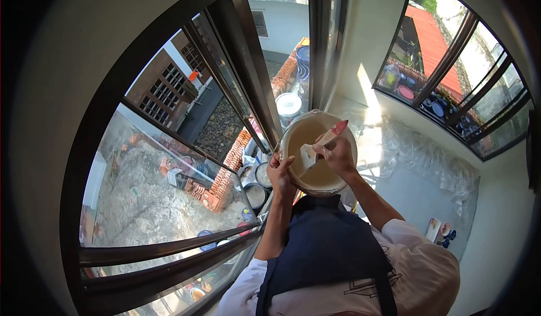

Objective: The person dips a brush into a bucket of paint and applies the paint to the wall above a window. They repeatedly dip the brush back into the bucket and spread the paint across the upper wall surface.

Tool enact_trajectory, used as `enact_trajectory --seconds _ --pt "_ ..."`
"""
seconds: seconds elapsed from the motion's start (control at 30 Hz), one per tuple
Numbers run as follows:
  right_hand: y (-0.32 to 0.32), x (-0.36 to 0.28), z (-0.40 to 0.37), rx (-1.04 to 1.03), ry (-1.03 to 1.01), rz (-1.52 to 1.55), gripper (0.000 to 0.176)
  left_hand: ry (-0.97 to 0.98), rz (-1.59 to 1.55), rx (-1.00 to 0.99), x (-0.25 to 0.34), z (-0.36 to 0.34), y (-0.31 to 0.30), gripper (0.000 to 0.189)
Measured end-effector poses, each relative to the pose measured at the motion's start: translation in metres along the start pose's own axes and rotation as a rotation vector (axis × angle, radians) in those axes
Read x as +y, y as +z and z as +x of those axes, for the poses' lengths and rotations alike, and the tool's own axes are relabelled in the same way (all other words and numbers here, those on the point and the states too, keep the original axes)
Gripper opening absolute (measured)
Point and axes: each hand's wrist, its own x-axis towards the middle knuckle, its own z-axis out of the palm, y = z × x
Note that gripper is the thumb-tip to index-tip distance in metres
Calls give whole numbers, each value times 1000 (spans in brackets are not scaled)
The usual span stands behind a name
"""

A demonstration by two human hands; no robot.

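My left hand (281, 175) grips the near-left rim of a round bucket (285, 141) at chest height. The thumb lies over the rim and the fingers are outside. The bucket has a pale, stained rim and a beige inside; whether liquid paint covers its bottom is hard to tell. In my right hand (340, 155) is a flat paintbrush (308, 155), closed in the fingers over the bucket. Its red-tipped handle points up and right, and its pale, wide head angles down inside the bucket toward the left wall.
Dark-framed windows (104, 252) stand at left, with a tiled ledge and paint pails (289, 106) outside. Another window (451, 90) is at upper right. Crumpled plastic sheeting (420, 147) lies along the floor, and small containers (445, 234) stand at lower right.
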Motion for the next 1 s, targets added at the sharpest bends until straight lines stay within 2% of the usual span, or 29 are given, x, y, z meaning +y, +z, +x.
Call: enact_trajectory --seconds 0.17,0.27,0.33,0.4,0.47,0.53,0.67,0.7,0.77,0.8,0.87,0.93,0.97,1.0 --pt "-2 -9 -3 -43 37 35 15 7 -13 -56 -11 10 -16 18" --pt "-6 -1 1 -83 23 41 16 20 17 6 -3 4 -2 17" --pt "-6 1 2 -50 2 -8 17 28 -2 20 -10 10 -11 20" --pt "-7 10 6 68 -7 -102 17 30 3 45 -16 15 -17 22" --pt "-13 17 10 25 -11 -163 17 28 -40 9 -17 15 -18 22" --pt "-16 14 11 -130 82 84 16 13 -24 6 -19 17 -18 23" --pt "-18 17 17 -15 75 -78 16 65 -36 -15 -24 22 -28 23" --pt "-18 28 21 -48 40 -82 18 48 -13 30 -23 19 -25 23" --pt "-18 34 19 -137 -4 -87 20 72 -41 -31 -21 18 -24 20" --pt "-19 28 15 -178 36 -74 19 74 -53 -58 -23 19 -26 19" --pt "-16 15 10 -166 35 42 10 64 -43 -66 -19 15 -21 17" --pt "-18 16 10 -85 66 -60 15 16 -61 -95 -13 9 -17 17" --pt "-21 16 9 -111 41 -116 18 22 -27 -122 -11 10 -20 17" --pt "-22 7 5 -70 34 -42 20 29 6 -152 -12 11 -21 18"
